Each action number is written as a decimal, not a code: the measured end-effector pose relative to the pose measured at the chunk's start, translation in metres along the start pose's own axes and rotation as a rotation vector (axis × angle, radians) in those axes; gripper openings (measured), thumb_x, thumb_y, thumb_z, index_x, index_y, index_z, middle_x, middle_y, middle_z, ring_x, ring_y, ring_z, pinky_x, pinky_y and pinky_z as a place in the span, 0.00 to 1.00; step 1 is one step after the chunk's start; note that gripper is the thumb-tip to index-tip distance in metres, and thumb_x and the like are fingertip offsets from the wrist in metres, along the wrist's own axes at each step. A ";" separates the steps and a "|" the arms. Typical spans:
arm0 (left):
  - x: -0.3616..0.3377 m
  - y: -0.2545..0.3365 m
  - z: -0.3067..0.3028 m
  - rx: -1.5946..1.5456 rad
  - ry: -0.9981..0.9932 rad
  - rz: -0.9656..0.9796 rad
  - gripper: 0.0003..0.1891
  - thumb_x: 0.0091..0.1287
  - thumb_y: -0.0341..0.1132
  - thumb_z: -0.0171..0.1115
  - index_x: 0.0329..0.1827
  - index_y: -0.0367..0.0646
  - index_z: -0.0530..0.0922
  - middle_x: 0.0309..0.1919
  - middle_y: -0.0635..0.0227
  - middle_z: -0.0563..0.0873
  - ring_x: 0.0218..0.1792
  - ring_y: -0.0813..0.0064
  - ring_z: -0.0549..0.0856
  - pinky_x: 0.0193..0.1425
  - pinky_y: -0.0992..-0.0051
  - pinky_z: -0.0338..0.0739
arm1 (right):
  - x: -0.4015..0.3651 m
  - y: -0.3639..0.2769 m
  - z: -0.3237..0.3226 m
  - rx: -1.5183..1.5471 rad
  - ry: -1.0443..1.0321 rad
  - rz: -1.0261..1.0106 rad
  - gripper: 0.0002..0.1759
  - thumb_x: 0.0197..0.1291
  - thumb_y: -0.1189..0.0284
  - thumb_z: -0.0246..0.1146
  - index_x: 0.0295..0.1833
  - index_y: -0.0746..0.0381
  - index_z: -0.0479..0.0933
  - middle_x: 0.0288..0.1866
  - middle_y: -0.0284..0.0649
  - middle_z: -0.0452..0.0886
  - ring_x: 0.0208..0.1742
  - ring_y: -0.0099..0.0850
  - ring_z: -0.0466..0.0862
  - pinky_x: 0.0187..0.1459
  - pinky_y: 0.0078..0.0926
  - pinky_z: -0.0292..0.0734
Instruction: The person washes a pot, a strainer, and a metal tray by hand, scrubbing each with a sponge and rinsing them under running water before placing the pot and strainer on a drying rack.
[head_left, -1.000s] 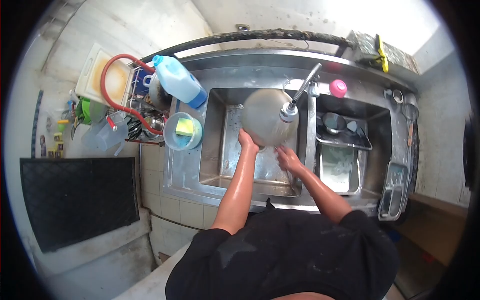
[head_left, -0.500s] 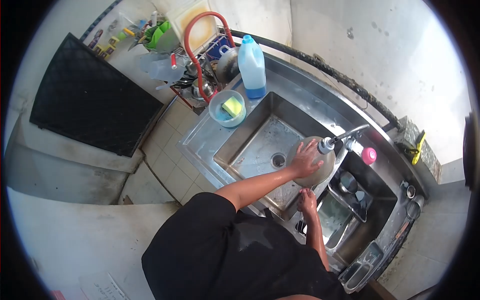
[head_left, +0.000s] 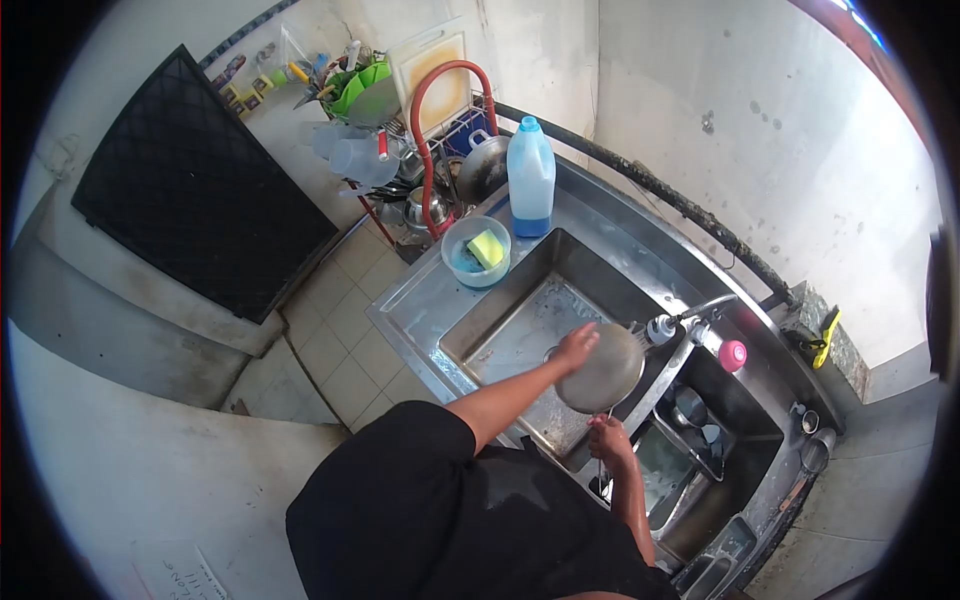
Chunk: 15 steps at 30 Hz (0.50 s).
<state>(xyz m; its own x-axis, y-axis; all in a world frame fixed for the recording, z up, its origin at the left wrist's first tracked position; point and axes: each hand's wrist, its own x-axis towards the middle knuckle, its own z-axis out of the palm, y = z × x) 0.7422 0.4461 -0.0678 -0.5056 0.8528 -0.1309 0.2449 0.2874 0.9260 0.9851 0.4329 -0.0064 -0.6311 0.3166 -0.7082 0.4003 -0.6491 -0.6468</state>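
Observation:
My right hand (head_left: 610, 440) is closed around the thin metal handle of a round grey pan (head_left: 607, 372), held tilted above the left sink basin (head_left: 505, 345). At the pan's left edge, my left hand (head_left: 576, 350) lies with its fingers stretched out against the surface. Just beyond the pan is the tap's spray head (head_left: 660, 329). A tub (head_left: 463, 256) holding a yellow-green sponge (head_left: 486, 250) stands on the counter left of the basin, beside a bottle with blue liquid (head_left: 531, 180).
In the right basin (head_left: 745, 480) are a tray (head_left: 665, 465) and a metal cup (head_left: 689, 408). A pink object (head_left: 733, 355) sits behind it. A dish rack (head_left: 455, 130) with a red hose stands at the back left. Strainers (head_left: 817, 452) lie at the right edge.
The view has shifted. My left hand has slid from the middle of the pan to its left edge, and the pan has moved away from under the spray head, showing more of its face.

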 end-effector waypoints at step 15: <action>0.000 -0.002 -0.194 -1.340 -0.489 -0.354 0.40 0.67 0.74 0.37 0.68 0.53 0.71 0.65 0.71 0.74 0.66 0.69 0.71 0.68 0.49 0.64 | -0.073 -0.108 0.161 -0.045 0.193 -0.461 0.19 0.75 0.55 0.51 0.43 0.60 0.73 0.20 0.29 0.65 0.19 0.21 0.67 0.21 0.21 0.62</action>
<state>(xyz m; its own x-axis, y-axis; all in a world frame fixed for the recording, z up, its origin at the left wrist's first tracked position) 0.5813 0.3615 -0.0010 0.0165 0.9634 -0.2675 -0.9006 0.1305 0.4147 0.8811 0.3687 0.1613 -0.6162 0.6883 -0.3828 0.1400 -0.3825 -0.9133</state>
